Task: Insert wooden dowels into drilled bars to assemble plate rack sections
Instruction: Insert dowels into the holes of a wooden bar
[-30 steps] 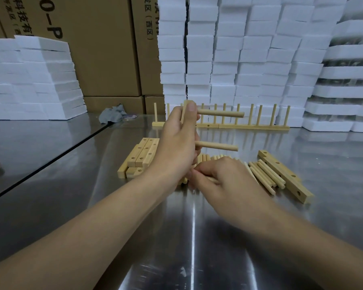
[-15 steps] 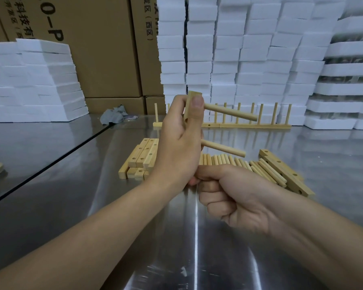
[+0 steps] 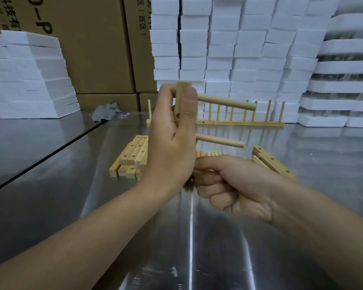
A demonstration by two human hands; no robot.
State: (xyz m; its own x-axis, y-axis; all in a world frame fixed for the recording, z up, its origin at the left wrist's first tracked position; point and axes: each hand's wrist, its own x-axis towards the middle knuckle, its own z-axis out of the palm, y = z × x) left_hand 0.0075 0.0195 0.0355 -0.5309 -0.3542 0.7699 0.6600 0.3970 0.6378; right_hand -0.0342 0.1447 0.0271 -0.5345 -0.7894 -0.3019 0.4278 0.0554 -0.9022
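**A:** Counts, left to right? Handling?

**B:** Spare bars stacked on the desk, number unclear. Left hand grips one upright drilled bar at frame centre, with two dowels seated. Likely light, stiff, smooth: hold mid-bar. Right hand is curled; contents blurred, cannot tell.

The large cardboard box carries the sideways characters "技有", cut off at the frame's edge, and a big "—P". The narrower cardboard box beside it reads "(西区)".
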